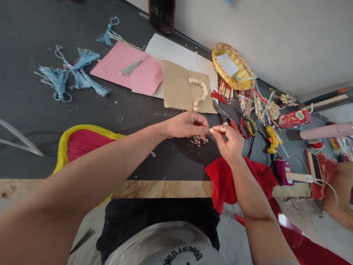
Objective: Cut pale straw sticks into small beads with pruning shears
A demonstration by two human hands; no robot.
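Matt brown paper (179, 97), rough wicker basket (242, 66)

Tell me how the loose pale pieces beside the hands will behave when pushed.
The loose pale pieces would probably scatter easily, lying in an untidy cluster. They look stiff, with short, straight shapes, and seem light, being tiny beside the left hand.

- Ahead of me stands a plain, pale grey wall (264, 40).
- Before me stretches a dark grey table (171, 165) (its near edge (165, 188) shows streaky, pale wood).
- Below me I see light grey floor (230, 230).
- Soft light reaches me, leaving faint shadows.
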